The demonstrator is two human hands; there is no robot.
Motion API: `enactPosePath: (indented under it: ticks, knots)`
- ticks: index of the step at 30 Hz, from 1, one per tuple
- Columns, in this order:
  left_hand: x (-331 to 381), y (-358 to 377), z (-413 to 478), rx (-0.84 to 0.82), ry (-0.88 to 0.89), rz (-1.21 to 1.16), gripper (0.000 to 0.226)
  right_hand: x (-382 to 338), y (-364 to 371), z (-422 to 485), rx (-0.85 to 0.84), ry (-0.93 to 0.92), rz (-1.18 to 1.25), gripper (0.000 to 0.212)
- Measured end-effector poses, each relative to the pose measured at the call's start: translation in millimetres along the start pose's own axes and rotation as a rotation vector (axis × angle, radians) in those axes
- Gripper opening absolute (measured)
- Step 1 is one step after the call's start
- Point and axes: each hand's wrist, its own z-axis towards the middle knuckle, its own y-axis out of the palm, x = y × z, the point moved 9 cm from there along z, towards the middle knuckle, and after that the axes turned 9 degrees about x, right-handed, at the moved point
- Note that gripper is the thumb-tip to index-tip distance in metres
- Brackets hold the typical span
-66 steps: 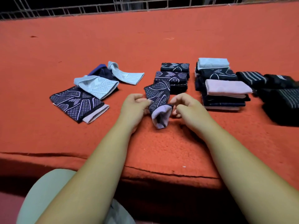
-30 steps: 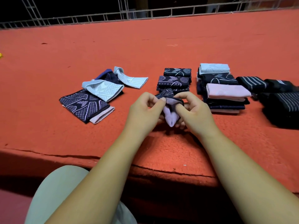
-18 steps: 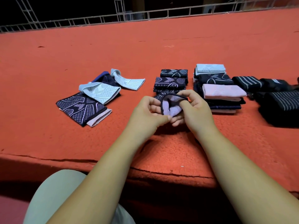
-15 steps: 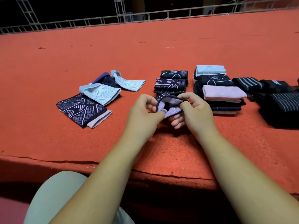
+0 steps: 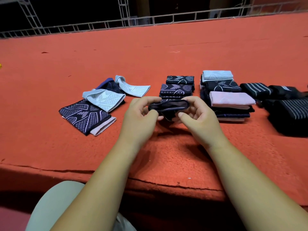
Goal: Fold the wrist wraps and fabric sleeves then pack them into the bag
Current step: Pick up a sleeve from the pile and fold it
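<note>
Both hands, left hand [image 5: 140,114] and right hand [image 5: 197,114], pinch the soft, light, stretchy sleeve [image 5: 168,106] at mid-frame, each grip holding an end of its open cuff.

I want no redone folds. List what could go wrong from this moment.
1. The left hand and right hand pinch the dark sleeve by its stretched opening; if either grip slips, the fold may spring loose.
2. The folded stack lies just behind the hands; a careless set-down could topple it.

Unfolded sleeves [image 5: 93,105] left, folded stacks [image 5: 223,95] right, on carpet [image 5: 166,52].
</note>
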Motion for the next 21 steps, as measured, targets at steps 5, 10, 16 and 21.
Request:
enactPosePath:
  ticks: [5,10,16,21]
  knots:
    - [3,1,5,-0.105,0.150,0.184,0.067,-10,-4,3,0.044,-0.152,-0.245,0.031]
    - [0,-6,11,-0.125,0.197,0.257,0.047,-25,-9,2,0.079,-0.268,-0.287,0.018]
    - [11,-1,13,-0.153,0.180,0.064,0.013,-28,-19,1,0.167,-0.188,-0.146,0.012]
    - [16,3,18,-0.113,0.132,-0.024,0.015,-37,-29,4,0.296,-0.156,-0.077,0.019]
